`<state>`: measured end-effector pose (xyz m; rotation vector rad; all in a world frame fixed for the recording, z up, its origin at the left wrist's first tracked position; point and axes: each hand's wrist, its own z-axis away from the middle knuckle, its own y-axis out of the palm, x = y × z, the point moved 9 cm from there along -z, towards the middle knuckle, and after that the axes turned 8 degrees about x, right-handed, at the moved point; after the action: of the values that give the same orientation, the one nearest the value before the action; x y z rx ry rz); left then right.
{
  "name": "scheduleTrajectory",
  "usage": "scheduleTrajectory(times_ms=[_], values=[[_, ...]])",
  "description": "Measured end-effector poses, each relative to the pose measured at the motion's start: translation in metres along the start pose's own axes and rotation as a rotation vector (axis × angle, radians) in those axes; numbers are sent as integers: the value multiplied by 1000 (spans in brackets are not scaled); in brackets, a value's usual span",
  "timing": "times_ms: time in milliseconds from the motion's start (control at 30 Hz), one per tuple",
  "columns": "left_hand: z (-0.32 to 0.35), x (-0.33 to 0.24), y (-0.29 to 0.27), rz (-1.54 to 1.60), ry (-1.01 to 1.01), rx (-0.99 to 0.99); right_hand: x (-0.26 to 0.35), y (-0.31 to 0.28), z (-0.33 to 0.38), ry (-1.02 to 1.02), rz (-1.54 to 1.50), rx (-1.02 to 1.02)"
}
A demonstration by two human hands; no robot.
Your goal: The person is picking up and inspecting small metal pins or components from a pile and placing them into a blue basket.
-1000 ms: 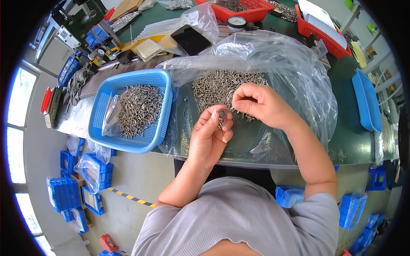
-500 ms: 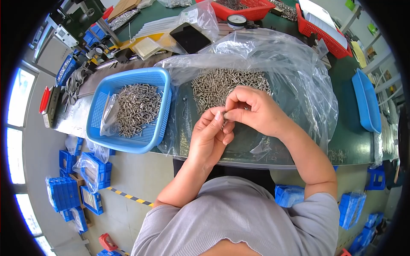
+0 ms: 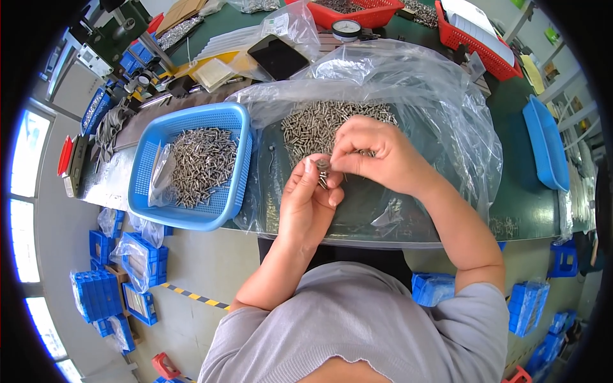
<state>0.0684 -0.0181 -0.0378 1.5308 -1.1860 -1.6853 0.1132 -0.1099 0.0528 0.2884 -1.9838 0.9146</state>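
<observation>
Hands meet over the screw pile

Right hand (image 3: pixel 377 156) has come back from the screws (image 3: pixel 319 124) to the left hand (image 3: pixel 310 198); both now pinch one small metal part (image 3: pixel 322 167), basket (image 3: pixel 159 137) untouched.

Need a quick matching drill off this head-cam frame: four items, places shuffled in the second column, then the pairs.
Things:
1. blue mesh basket
2. loose pile of small metal parts
3. red basket
4. round dial gauge

Places:
A. on the clear plastic bag, just beyond the hands
B. far right of the bench, holding white sheets
C. left of the bag, holding more metal parts
D. far edge of the bench, near the middle

Pairs: 1-C, 2-A, 3-B, 4-D
</observation>
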Motion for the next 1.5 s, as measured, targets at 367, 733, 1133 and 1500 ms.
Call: scheduleTrajectory(times_ms=[367,733,1133,1500], values=[[-2,-2,1,21,14,44,-15,10,5,89,652,66],[0,-1,2,-3,2,52,-15,13,5,113,655,73],[1,1,5,9,-39,78,-25,1,4,290,-70,63],[1,4,4,-26,-59,44,-16,13,2,218,-310,94]])
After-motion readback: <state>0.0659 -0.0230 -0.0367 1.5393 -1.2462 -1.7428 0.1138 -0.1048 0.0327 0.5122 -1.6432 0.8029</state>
